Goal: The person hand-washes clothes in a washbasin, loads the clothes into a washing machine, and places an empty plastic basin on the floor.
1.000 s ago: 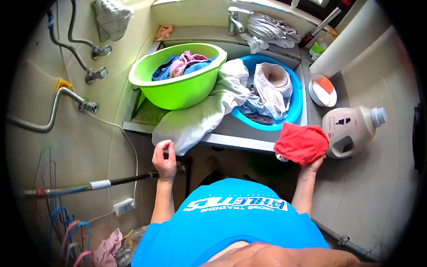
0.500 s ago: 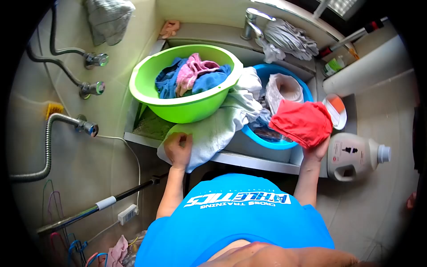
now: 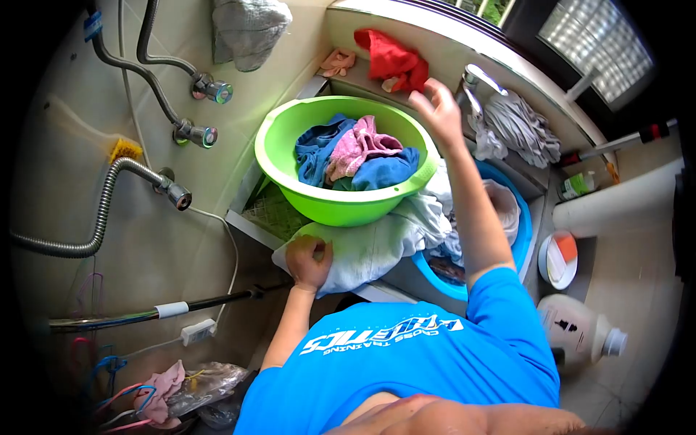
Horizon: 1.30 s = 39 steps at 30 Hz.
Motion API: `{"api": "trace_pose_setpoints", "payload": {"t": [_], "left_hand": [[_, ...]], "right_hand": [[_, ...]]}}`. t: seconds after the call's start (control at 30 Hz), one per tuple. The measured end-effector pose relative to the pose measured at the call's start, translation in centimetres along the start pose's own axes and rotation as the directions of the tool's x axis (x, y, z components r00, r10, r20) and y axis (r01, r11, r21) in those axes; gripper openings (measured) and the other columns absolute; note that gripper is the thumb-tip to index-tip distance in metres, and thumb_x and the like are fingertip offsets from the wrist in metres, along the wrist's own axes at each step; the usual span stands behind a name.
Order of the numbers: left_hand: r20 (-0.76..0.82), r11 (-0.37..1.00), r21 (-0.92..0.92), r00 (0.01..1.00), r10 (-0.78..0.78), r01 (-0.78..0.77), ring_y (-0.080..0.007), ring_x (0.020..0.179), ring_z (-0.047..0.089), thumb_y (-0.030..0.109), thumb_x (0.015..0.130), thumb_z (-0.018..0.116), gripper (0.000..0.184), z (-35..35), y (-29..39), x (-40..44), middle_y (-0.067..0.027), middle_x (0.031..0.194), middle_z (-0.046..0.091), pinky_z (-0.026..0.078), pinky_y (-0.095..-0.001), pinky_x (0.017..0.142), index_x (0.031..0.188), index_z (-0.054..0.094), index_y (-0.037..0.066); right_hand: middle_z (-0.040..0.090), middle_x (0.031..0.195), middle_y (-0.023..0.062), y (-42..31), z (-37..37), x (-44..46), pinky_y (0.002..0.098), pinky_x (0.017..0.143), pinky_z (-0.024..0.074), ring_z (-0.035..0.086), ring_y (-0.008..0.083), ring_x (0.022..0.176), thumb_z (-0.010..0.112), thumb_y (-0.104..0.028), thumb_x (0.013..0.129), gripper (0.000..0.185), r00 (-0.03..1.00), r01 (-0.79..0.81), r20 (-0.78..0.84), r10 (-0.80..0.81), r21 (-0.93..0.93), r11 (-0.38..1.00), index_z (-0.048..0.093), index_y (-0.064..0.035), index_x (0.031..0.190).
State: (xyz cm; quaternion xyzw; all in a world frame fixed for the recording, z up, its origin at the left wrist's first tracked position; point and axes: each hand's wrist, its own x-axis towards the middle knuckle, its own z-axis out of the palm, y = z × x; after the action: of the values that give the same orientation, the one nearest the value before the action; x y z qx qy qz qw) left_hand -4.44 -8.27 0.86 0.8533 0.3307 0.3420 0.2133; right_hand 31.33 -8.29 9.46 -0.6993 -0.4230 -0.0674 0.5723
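My left hand (image 3: pixel 309 262), its fingers curled, is closed on the near edge of a white cloth (image 3: pixel 373 250) draped over the sink's front edge. My right hand (image 3: pixel 439 109) is stretched forward, fingers apart and holding nothing. Just beyond its fingertips, a crumpled red cloth (image 3: pixel 395 59) is at the ledge behind the sink. Between my arms stands a green basin (image 3: pixel 333 206) with blue clothes (image 3: pixel 388 170) and a pink cloth (image 3: pixel 359 148) inside. My right forearm partly covers a blue basin (image 3: pixel 523 235) holding more laundry.
A faucet (image 3: pixel 478 78) and a bunched grey cloth (image 3: pixel 522 127) are at the back. On the right are a soap dish (image 3: pixel 557 261) and a detergent bottle (image 3: pixel 576 326). Valves (image 3: pixel 196 134) with metal hoses line the left wall, above a black rod (image 3: pixel 130 319).
My right hand has swung from the right side to the back ledge and let go of the red cloth there. My left hand stays on the white cloth. The view has shifted.
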Motion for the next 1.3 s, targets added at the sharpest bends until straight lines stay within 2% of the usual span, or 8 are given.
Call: {"api": "trace_pose_setpoints", "payload": {"t": [0.33,0.4,0.47,0.6,0.73,1.17,1.23,1.3], "left_hand": [[0.004,1.000,-0.004,1.000,-0.006,0.006,-0.0251,0.053,0.050,0.011,0.065,0.064,0.014,-0.1,0.5,0.4,-0.0058,0.056,0.051,0.037,-0.0352,0.050,0.059,0.051,0.008],[-0.008,1.000,-0.010,1.000,0.003,-0.003,-0.0251,0.052,0.049,0.009,0.065,0.064,0.014,0.0,0.3,0.4,-0.0069,0.055,0.050,0.037,-0.0350,0.049,0.059,0.052,0.007],[-0.044,0.999,-0.045,0.999,-0.019,0.017,-0.0257,0.052,0.049,0.009,0.064,0.064,0.013,0.3,-0.3,0.0,-0.0072,0.056,0.050,0.037,-0.0352,0.049,0.059,0.052,0.007],[-0.087,0.999,-0.036,0.996,-0.003,-0.001,-0.0263,0.051,0.050,0.009,0.064,0.064,0.013,0.6,-0.8,-0.1,-0.0076,0.056,0.050,0.037,-0.0355,0.050,0.059,0.052,0.006],[-0.086,0.996,-0.054,0.994,0.061,-0.065,-0.0271,0.052,0.050,0.009,0.064,0.064,0.013,0.3,-0.7,-0.3,-0.0082,0.056,0.050,0.037,-0.0361,0.050,0.059,0.052,0.006],[-0.082,0.999,-0.018,0.996,0.044,-0.046,-0.0286,0.056,0.052,0.013,0.068,0.063,0.016,0.6,-1.2,-0.7,-0.0099,0.058,0.053,0.039,-0.0378,0.053,0.059,0.052,0.004],[-0.096,0.999,-0.030,0.995,0.038,-0.041,-0.0289,0.056,0.052,0.013,0.068,0.063,0.016,0.4,-1.0,-0.5,-0.0101,0.058,0.053,0.039,-0.0379,0.053,0.059,0.052,0.004],[-0.106,0.998,-0.041,0.994,0.037,-0.041,-0.0291,0.056,0.052,0.013,0.068,0.063,0.016,0.4,-0.9,-0.5,-0.0103,0.058,0.054,0.039,-0.0380,0.053,0.059,0.052,0.004]], "right_hand": [[0.037,0.130,0.0226,-4.0,4.4,-2.8,0.0410,0.098,0.0336,0.038,0.0352,0.120,0.080,-0.045,0.053,0.100,0.346,0.147,0.937,0.040,-0.096,0.984,0.030,-0.0118,0.134],[0.035,0.131,0.0230,-4.9,6.2,-3.6,0.0431,0.098,0.0342,0.037,0.0363,0.120,0.081,-0.044,0.052,0.102,0.168,0.442,0.946,0.278,-0.325,0.836,0.029,-0.0141,0.135],[0.058,0.106,0.0168,-1.4,7.9,-2.9,0.0373,0.084,0.0451,0.058,0.0312,0.095,0.079,-0.024,0.056,0.072,0.156,0.392,0.983,0.096,-0.151,0.908,0.048,-0.0095,0.119],[0.063,0.091,0.0098,0.3,5.8,0.4,0.0307,0.078,0.0474,0.061,0.0217,0.084,0.071,-0.008,0.062,0.038,0.644,-0.099,0.756,0.118,-0.070,0.993,0.061,-0.0062,0.098],[0.063,0.096,0.0037,-2.3,1.5,4.2,0.0287,0.082,0.0475,0.060,0.0165,0.088,0.059,0.008,0.070,0.032,0.909,-0.311,0.416,-0.025,0.718,0.622,0.060,-0.0032,0.100],[0.057,0.110,0.0145,-6.8,-10.6,9.2,0.0349,0.083,0.0505,0.059,0.0234,0.094,0.057,-0.013,0.083,0.037,0.955,-0.221,0.107,0.277,0.878,0.424,0.049,0.0014,0.117],[0.060,0.099,0.0112,-9.2,-6.9,6.2,0.0305,0.075,0.0520,0.060,0.0191,0.085,0.057,-0.012,0.081,0.031,0.983,-0.071,-0.051,0.177,0.781,0.620,0.053,-0.0020,0.110],[0.060,0.094,0.0097,-11.0,-4.1,4.2,0.0297,0.073,0.0515,0.059,0.0167,0.080,0.062,-0.004,0.074,0.035,0.938,-0.345,0.215,0.271,0.632,0.694,0.054,-0.0028,0.109]]}}
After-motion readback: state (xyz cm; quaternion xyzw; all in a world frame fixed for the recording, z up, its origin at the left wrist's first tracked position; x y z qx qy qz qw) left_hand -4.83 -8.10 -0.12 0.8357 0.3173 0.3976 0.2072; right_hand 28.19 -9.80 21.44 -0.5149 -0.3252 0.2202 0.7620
